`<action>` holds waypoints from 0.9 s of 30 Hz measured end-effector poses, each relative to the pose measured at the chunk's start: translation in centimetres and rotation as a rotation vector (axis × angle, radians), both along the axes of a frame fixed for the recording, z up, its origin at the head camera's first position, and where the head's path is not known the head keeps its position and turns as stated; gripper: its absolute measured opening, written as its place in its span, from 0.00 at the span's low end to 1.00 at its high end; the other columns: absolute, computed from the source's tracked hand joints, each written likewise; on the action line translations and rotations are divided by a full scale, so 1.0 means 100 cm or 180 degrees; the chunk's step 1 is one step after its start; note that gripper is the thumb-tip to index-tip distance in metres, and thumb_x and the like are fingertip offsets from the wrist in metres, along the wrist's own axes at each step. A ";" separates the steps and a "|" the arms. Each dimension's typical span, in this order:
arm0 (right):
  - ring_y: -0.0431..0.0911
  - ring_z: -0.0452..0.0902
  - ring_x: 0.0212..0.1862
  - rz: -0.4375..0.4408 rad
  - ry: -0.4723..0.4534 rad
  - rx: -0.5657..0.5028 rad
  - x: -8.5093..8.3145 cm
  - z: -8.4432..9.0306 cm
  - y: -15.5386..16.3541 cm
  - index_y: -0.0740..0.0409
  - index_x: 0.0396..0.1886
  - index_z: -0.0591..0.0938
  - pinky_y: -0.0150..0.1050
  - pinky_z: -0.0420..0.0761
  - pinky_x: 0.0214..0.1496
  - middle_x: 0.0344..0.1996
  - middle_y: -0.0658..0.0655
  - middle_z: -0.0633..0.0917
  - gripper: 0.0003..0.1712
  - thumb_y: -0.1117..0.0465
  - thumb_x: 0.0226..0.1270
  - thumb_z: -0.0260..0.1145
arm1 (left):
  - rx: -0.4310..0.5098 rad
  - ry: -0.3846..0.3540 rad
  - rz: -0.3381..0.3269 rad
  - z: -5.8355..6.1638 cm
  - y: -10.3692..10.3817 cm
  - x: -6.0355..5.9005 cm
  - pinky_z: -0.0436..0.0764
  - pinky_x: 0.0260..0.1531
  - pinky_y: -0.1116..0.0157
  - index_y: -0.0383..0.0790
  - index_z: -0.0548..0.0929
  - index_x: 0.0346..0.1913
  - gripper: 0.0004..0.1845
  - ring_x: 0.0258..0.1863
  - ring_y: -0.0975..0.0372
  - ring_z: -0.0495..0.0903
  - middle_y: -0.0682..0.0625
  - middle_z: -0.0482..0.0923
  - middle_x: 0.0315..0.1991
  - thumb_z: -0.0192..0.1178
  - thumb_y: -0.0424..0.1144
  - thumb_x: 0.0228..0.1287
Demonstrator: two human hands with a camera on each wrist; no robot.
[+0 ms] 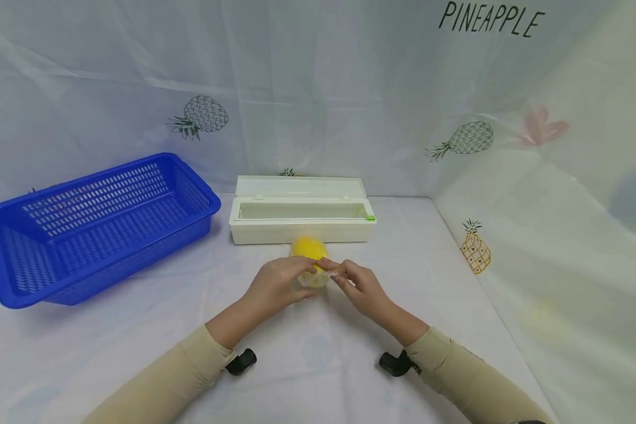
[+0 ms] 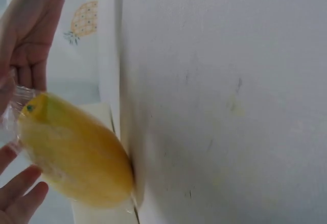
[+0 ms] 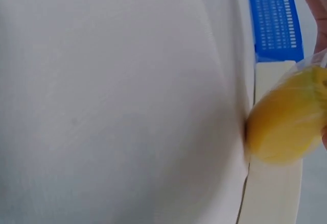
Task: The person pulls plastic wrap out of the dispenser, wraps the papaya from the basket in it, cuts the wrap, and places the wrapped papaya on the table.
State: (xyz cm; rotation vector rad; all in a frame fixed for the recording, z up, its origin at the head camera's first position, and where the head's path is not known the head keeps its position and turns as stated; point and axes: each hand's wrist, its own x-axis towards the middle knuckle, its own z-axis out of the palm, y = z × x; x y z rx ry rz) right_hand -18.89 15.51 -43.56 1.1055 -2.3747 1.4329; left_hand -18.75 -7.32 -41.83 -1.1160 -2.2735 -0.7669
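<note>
A yellow fruit (image 1: 309,247), like a mango in shape, is covered in clear cling film (image 1: 314,279). Its lower end meets the table, and the stem end, with a greenish tinge, tilts up towards the hands. My left hand (image 1: 275,282) holds the fruit from the left side, fingertips on the wrapped skin and thumb nearer me. From the right, my right hand (image 1: 363,287) pinches the gathered film near the stem end. In the left wrist view the bunched film (image 2: 15,99) lies between both hands. The right wrist view hides most of the right hand.
Directly behind the fruit stands a long white box (image 1: 302,231), lid raised, with a green tab at its right end. A blue perforated basket (image 1: 138,268) sits to the left. Pineapple-printed white sheeting (image 1: 318,118) closes off the back and right.
</note>
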 end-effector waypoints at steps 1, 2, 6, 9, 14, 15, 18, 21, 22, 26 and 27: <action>0.55 0.73 0.62 0.0002 -0.0034 0.0003 0.002 0.002 0.000 0.58 0.31 0.72 0.47 0.75 0.60 0.56 0.60 0.81 0.10 0.76 0.69 0.57 | -0.0030 0.0054 0.0059 0.000 0.000 0.000 0.82 0.43 0.63 0.40 0.85 0.38 0.20 0.42 0.59 0.84 0.51 0.85 0.42 0.80 0.43 0.42; 0.54 0.73 0.62 0.0001 -0.0067 0.0019 0.003 0.003 0.000 0.57 0.32 0.72 0.48 0.74 0.61 0.56 0.59 0.81 0.10 0.74 0.70 0.57 | -0.0044 0.0093 0.0101 0.000 0.000 0.000 0.82 0.41 0.64 0.41 0.85 0.37 0.17 0.41 0.59 0.84 0.51 0.86 0.41 0.79 0.42 0.44; 0.51 0.72 0.64 0.0053 -0.0103 0.0084 0.009 0.007 0.001 0.55 0.36 0.74 0.50 0.71 0.64 0.57 0.56 0.81 0.07 0.70 0.72 0.58 | 0.0024 0.0029 0.0174 -0.001 -0.001 -0.001 0.83 0.36 0.65 0.42 0.87 0.33 0.11 0.37 0.62 0.85 0.53 0.86 0.36 0.76 0.42 0.48; 0.53 0.72 0.64 0.0122 0.0095 0.0159 0.008 0.003 0.002 0.56 0.41 0.75 0.50 0.70 0.65 0.59 0.58 0.80 0.10 0.70 0.65 0.66 | 0.0137 -0.0201 0.0186 -0.003 -0.002 -0.002 0.83 0.35 0.66 0.43 0.88 0.33 0.09 0.35 0.63 0.85 0.54 0.87 0.34 0.74 0.42 0.50; 0.54 0.75 0.59 0.0018 0.0737 0.0248 -0.002 0.000 0.002 0.58 0.39 0.76 0.45 0.74 0.62 0.54 0.60 0.81 0.19 0.71 0.52 0.76 | 0.0235 -0.0470 0.0205 -0.002 -0.001 -0.002 0.83 0.35 0.65 0.42 0.89 0.34 0.07 0.35 0.63 0.85 0.54 0.87 0.36 0.72 0.41 0.54; 0.54 0.75 0.59 -0.0021 0.0832 0.0255 -0.004 0.001 0.002 0.58 0.38 0.76 0.44 0.73 0.62 0.54 0.60 0.81 0.17 0.71 0.53 0.75 | 0.0253 -0.0491 0.0204 -0.002 -0.001 -0.002 0.83 0.35 0.65 0.42 0.89 0.34 0.07 0.35 0.63 0.85 0.54 0.87 0.37 0.72 0.41 0.55; 0.54 0.75 0.60 -0.0055 0.0939 0.0294 -0.010 0.001 0.001 0.58 0.39 0.77 0.43 0.74 0.61 0.55 0.60 0.82 0.15 0.72 0.56 0.72 | 0.0305 -0.0450 0.0171 -0.002 0.000 -0.004 0.83 0.37 0.66 0.43 0.87 0.33 0.07 0.38 0.62 0.85 0.53 0.87 0.39 0.71 0.42 0.55; 0.53 0.76 0.59 -0.0015 0.0947 0.0351 -0.013 0.001 0.001 0.59 0.42 0.76 0.41 0.78 0.56 0.54 0.59 0.83 0.14 0.71 0.60 0.70 | 0.0343 -0.0285 0.0083 -0.003 0.001 -0.006 0.82 0.40 0.65 0.42 0.83 0.30 0.10 0.41 0.60 0.84 0.50 0.86 0.40 0.73 0.42 0.53; 0.52 0.78 0.57 -0.0009 0.0968 0.0368 -0.014 0.001 0.001 0.59 0.43 0.76 0.39 0.80 0.52 0.53 0.58 0.83 0.14 0.70 0.61 0.69 | 0.0351 -0.0214 0.0054 -0.004 0.001 -0.007 0.82 0.42 0.64 0.41 0.82 0.29 0.11 0.42 0.59 0.84 0.49 0.86 0.40 0.73 0.42 0.52; 0.49 0.82 0.51 -0.0073 0.1069 0.0376 -0.016 0.000 0.000 0.59 0.41 0.77 0.37 0.82 0.47 0.48 0.57 0.86 0.08 0.62 0.66 0.67 | 0.0305 -0.0108 0.0001 -0.006 0.003 -0.011 0.81 0.48 0.61 0.38 0.76 0.28 0.14 0.46 0.54 0.82 0.45 0.84 0.44 0.73 0.40 0.52; 0.48 0.83 0.49 -0.0114 0.1103 0.0376 -0.016 0.000 -0.001 0.60 0.40 0.78 0.36 0.82 0.46 0.46 0.56 0.87 0.08 0.61 0.67 0.66 | 0.0255 -0.0105 0.0019 -0.007 0.004 -0.012 0.81 0.47 0.62 0.37 0.76 0.30 0.14 0.45 0.54 0.82 0.44 0.83 0.44 0.72 0.40 0.53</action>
